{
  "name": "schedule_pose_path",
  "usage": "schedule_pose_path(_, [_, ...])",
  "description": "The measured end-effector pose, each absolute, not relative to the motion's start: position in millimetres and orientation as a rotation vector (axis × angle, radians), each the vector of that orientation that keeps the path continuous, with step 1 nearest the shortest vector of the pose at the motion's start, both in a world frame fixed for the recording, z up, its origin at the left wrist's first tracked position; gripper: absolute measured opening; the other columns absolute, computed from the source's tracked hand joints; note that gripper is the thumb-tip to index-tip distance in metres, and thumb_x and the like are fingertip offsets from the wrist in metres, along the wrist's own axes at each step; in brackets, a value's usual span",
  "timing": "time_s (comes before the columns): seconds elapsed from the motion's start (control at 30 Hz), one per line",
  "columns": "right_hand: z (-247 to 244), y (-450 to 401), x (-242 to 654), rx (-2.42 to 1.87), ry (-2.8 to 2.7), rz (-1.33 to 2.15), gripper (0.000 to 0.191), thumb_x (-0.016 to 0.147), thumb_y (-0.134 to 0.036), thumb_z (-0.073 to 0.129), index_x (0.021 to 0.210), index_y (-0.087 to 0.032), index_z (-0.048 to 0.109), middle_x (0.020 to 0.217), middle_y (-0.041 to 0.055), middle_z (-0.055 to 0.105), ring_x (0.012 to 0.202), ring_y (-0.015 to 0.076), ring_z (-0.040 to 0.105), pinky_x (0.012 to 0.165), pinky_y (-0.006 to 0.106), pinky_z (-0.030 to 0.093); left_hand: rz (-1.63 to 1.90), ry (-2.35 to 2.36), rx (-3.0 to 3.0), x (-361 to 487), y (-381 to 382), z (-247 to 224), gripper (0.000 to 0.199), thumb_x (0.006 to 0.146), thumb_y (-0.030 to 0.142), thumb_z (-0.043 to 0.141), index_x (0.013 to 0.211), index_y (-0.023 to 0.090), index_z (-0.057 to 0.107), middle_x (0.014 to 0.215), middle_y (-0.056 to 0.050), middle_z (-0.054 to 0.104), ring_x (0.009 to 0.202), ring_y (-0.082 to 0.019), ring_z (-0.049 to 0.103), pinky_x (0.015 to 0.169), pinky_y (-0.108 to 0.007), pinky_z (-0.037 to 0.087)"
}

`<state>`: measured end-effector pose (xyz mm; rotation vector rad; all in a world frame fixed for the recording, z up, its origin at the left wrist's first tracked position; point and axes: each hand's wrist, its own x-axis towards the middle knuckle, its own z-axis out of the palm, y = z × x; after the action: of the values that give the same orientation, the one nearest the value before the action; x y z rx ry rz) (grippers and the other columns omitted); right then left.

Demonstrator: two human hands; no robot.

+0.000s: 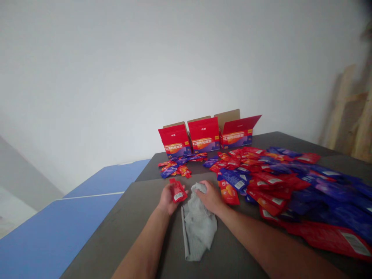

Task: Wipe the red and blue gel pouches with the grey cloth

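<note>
In my left hand point(166, 200) lies a small red pouch point(178, 191), its printed side and white barcode patch facing up. My right hand point(209, 197) grips the top of a crumpled grey cloth point(200, 226), which hangs down towards me over the dark table. The two hands are close together, the cloth just right of the pouch. Right beside my right hand is an orange-red pouch point(229, 192) at the edge of a big heap of red and blue pouches point(279, 182).
Three open red cartons point(205, 139) stand in a row at the back of the dark table point(139, 209). A smaller pile of pouches point(176, 166) lies before them. A blue table point(87, 217) adjoins on the left. Wooden framing point(351, 116) leans at the far right.
</note>
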<state>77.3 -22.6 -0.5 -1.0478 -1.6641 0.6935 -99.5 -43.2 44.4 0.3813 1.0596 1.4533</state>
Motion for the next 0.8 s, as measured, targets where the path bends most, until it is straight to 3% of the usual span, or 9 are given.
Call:
schedule_pose_path(0.1, [-1.2,-22.1,79.4,-1.025,-1.654,0.682,0.022,0.077,-0.028,0.059,0.096,-0.018,0.057,0.094,0.0049,0.061,0.091,0.0202,0.058,0.083,0.034,0.046,1.311,0.812,0.371,-101.2,-49.0,46.7,0.030,0.084,0.038,0.042,0.094,0.014,0.056,0.085,-0.009,0.065,0.078,-0.023,0.065,0.071,-0.042,0.053])
schedule_pose_path(0.23, [2.2,-26.5,82.4,-0.975,-1.652,0.599,0.022,0.078,-0.027,0.059,0.098,-0.019,0.057,0.094,0.0047,0.060,0.092,0.0206,0.058,0.085,0.036,0.046,1.256,0.713,0.403,-104.5,-44.2,43.5,0.035,0.087,0.041,0.046,0.103,0.012,0.058,0.095,-0.011,0.066,0.076,-0.018,0.064,0.063,-0.030,0.051])
schedule_pose_path(0.37, [8.1,-38.8,85.3,-0.864,-1.841,0.493,0.026,0.076,-0.021,0.060,0.102,-0.022,0.060,0.098,0.0050,0.058,0.093,0.0199,0.057,0.084,0.035,0.048,1.246,0.683,0.439,-100.3,-38.0,37.7,0.040,0.090,0.042,0.045,0.112,0.011,0.058,0.104,-0.012,0.066,0.086,-0.018,0.064,0.074,-0.031,0.051])
schedule_pose_path(0.53, [13.7,-54.9,87.7,-0.784,-2.183,0.446,0.036,0.073,-0.015,0.061,0.107,-0.028,0.063,0.106,0.0030,0.057,0.094,0.0187,0.057,0.084,0.031,0.047,1.122,0.667,0.560,-85.3,-42.2,35.5,0.048,0.089,0.049,0.044,0.111,0.010,0.061,0.103,-0.013,0.067,0.095,-0.022,0.064,0.086,-0.034,0.048])
schedule_pose_path(0.67, [14.0,-55.3,88.3,-0.858,-2.178,0.479,0.038,0.073,-0.015,0.061,0.108,-0.029,0.063,0.109,0.0025,0.057,0.096,0.0192,0.056,0.087,0.032,0.046,1.035,0.675,0.654,-75.9,-49.0,35.1,0.050,0.087,0.052,0.046,0.109,0.010,0.062,0.100,-0.014,0.068,0.093,-0.025,0.064,0.085,-0.036,0.048])
schedule_pose_path(0.8, [9.6,-46.9,88.4,-0.942,-2.063,0.461,0.034,0.075,-0.017,0.059,0.107,-0.027,0.061,0.106,0.0031,0.056,0.094,0.0192,0.056,0.086,0.034,0.047,1.070,0.714,0.726,-71.0,-52.1,33.1,0.040,0.088,0.045,0.049,0.103,0.011,0.063,0.095,-0.012,0.069,0.085,-0.022,0.066,0.081,-0.033,0.049])
